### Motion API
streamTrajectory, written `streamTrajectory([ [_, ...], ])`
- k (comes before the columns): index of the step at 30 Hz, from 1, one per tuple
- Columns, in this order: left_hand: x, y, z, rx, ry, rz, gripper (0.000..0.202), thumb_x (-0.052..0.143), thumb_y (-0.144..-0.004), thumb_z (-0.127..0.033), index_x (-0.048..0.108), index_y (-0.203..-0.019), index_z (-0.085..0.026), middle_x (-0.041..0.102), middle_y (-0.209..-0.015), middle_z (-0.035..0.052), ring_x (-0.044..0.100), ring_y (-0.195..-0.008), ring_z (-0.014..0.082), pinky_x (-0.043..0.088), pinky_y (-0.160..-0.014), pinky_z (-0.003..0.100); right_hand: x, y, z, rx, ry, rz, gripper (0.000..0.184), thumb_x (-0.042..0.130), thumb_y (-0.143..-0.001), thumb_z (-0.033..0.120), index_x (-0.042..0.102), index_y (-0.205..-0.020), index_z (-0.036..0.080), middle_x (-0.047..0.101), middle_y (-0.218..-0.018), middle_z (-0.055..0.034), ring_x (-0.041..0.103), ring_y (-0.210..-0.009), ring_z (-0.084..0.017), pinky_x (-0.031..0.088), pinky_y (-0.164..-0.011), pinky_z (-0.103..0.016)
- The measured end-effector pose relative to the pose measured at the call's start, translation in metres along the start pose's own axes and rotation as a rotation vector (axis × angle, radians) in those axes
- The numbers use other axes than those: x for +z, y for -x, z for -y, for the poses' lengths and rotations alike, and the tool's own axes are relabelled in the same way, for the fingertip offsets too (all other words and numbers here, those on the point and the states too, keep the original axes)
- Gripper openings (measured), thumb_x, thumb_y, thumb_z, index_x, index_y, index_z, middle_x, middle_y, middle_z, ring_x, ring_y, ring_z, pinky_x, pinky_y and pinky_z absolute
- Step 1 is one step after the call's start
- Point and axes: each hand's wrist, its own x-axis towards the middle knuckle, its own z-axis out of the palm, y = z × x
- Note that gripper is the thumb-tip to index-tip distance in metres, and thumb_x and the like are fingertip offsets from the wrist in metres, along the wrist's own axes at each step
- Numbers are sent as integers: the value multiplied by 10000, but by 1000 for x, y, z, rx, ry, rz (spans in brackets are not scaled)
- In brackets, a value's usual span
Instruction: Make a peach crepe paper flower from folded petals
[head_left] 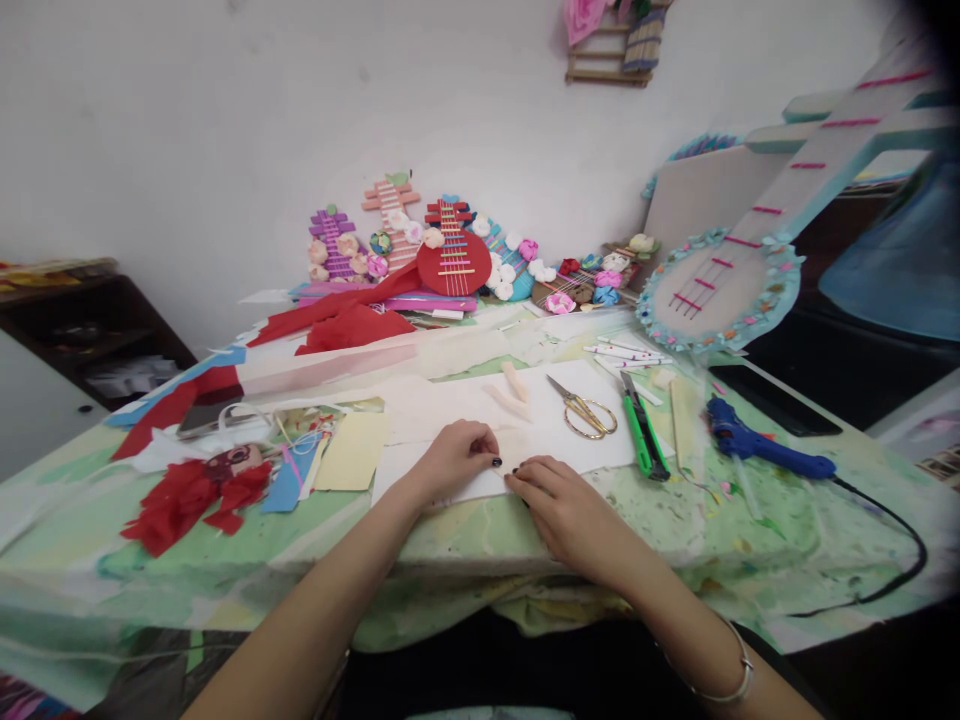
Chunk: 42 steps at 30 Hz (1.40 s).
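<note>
My left hand (459, 462) is closed in a pinch over the front edge of a white sheet (420, 420). Close beside it, my right hand (574, 515) has its fingers bent and pressed together, the fingertips almost meeting those of the left. Whatever lies between the fingertips is too small or hidden to name. Just beyond my hands, two pale cream strips (514, 392) rest on the sheet. Gold-handled scissors (589, 415) lie to their right, blades pointing away to the left. A green utility knife (643, 430) is right of the scissors.
A blue glue gun (765, 440) with a black cord lies at the right, near a dark phone (776, 400). A doll in red fabric (199, 490) and a yellow card (351, 450) are on the left. Several small decorated instruments, one red (454, 260), line the wall; a large one (724, 290) leans right.
</note>
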Motion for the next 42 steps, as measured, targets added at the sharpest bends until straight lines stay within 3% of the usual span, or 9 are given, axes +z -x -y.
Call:
streamTrajectory([
  [9,3,-1,2,-7,23,-17,64,571,-700,-150,547,-753,-176,557,-718,-10,517,-677,134,411,-622,249,0,1,0,-23,31,-34,373,454,-825,46,544,-1179,121,592,-1017,-135,490,-1028,-238,467,-850,-410],
  [16,10,10,-11,159,-380,-84,36,470,-788,-156,473,-809,-185,521,-853,55,469,-827,207,383,-733,330,2,1,-1,-7,76,24,375,463,-822,54,537,-1184,114,586,-1055,-130,482,-1026,-253,435,-860,-421],
  [22,13,15,-15,147,-531,-75,88,475,-836,-260,453,-876,-185,515,-921,78,439,-857,235,346,-740,359,2,1,0,0,87,28,370,477,-814,57,541,-1173,119,588,-1053,-126,486,-1021,-248,429,-850,-412],
  [33,14,14,-7,-54,-492,-164,188,460,-781,-101,423,-941,-192,514,-942,74,436,-868,235,338,-731,346,3,1,-3,-3,86,32,369,488,-800,46,549,-1157,120,594,-1054,-117,475,-1039,-236,421,-858,-398],
  [40,7,11,4,24,-355,-354,285,384,-631,44,435,-789,-186,492,-808,63,444,-773,215,386,-686,338,-1,-1,-4,0,-2,29,340,452,-816,39,566,-1125,124,596,-1024,-121,508,-1017,-226,450,-855,-375],
  [42,1,16,2,112,-294,-336,238,410,-662,17,464,-778,-183,510,-823,57,471,-814,210,403,-726,341,-6,-3,-10,7,-52,37,292,437,-834,57,585,-1072,138,595,-1031,-118,530,-1000,-211,465,-846,-351],
])
